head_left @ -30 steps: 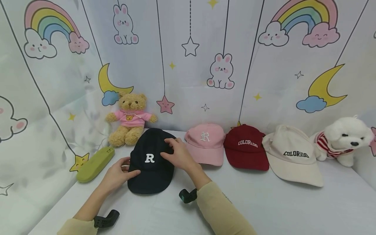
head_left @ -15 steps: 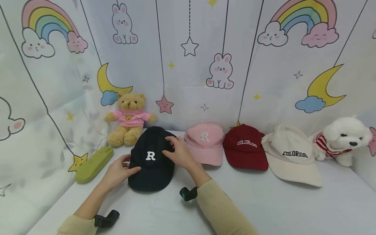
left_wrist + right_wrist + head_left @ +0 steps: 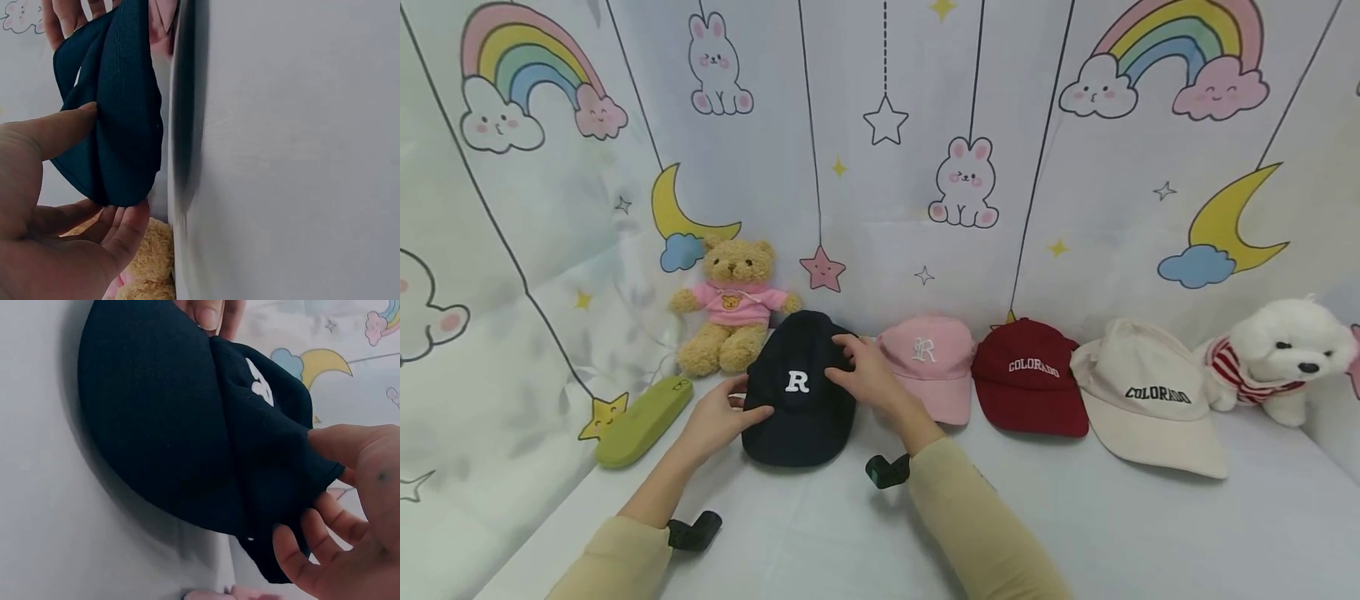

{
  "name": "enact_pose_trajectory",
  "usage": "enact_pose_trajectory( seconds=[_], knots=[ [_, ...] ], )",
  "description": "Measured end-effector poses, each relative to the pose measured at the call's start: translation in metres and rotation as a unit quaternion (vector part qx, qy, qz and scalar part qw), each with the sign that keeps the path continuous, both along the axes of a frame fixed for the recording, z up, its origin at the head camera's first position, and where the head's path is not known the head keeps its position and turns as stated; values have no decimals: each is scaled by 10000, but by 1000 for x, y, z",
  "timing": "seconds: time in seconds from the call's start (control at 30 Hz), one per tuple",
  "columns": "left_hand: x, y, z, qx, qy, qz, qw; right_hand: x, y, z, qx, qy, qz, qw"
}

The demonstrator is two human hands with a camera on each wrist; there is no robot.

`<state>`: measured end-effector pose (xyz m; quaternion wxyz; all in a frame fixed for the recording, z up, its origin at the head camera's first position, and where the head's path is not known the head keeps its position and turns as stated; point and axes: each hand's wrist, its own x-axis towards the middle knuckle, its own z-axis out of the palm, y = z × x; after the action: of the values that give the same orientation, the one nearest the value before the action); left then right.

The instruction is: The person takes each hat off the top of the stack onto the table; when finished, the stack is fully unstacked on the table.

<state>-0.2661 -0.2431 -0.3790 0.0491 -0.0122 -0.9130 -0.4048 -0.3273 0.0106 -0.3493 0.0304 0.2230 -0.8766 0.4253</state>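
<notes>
A black baseball cap [image 3: 805, 421] with a white letter R on its front is between my two hands, its brim toward me. My left hand [image 3: 718, 421] grips the cap's left side, thumb on the front near the brim and fingers behind the edge. With thumb and fingers, my right hand [image 3: 876, 375] pinches the crown's right side. In the left wrist view the cap [image 3: 128, 112] is raised off the white surface, its shadow apart from it. The right wrist view shows the brim [image 3: 150, 419] and several fingertips at the crown's edge.
Pink [image 3: 925, 367], dark red [image 3: 1026, 375] and cream [image 3: 1142, 400] caps lie in a row to the right, beside a white plush dog [image 3: 1277, 358]. A teddy bear [image 3: 730, 308] sits behind on the left, near a green case [image 3: 643, 421]. A printed curtain [image 3: 880, 192] hangs behind.
Both hands have shifted the black cap up and slightly right in the head view, toward the pink cap. Their hold on it looks the same. The other caps stay put.
</notes>
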Motion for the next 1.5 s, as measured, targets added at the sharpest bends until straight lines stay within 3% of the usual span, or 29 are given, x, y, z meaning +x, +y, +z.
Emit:
enact_pose_trajectory(
  seconds=[0.17,0.4,0.7,0.97,1.23,1.5],
  knots=[
    [-14,6,-1,16,-1,56,10000,-9,4,4,62,56,-55,9999],
    [-31,15,-2,96,20,59,9999,-28,11,2,-28,-195,-95,9998],
    [-52,21,-3,171,161,85,9997,-43,15,2,-71,-68,-116,9999],
    [-65,22,-5,315,22,154,9994,-52,14,-2,-48,-26,-61,10000],
    [-76,21,-10,345,-224,269,9988,-61,10,-10,365,-14,-8,9993],
    [-80,23,-15,221,-423,290,9984,-64,5,-24,551,-252,-308,9977]
  ],
)
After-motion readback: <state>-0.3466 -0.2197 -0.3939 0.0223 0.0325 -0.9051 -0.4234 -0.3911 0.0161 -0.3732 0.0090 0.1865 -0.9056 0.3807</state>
